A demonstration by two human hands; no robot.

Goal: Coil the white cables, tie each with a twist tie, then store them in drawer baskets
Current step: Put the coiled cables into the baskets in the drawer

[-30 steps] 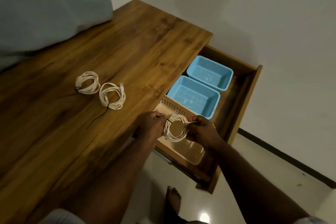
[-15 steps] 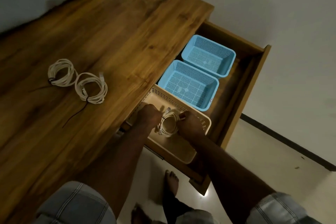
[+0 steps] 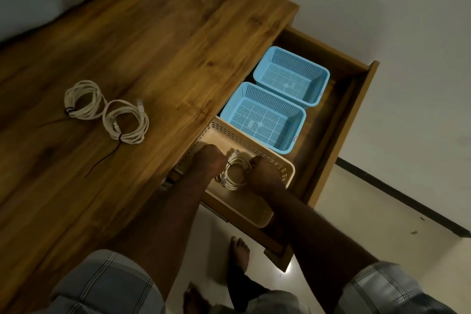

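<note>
You're working in dim, warm light; a glare spot shines on the floor [image 3: 290, 266], and wide-angle distortion bends the edges.

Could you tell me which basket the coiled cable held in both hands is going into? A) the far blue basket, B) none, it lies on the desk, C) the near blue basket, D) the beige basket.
D: both hands hold the coiled cable down inside the beige basket; both blue baskets beyond it hold no cable.

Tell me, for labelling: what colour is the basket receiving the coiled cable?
Beige basket; head view.
</note>
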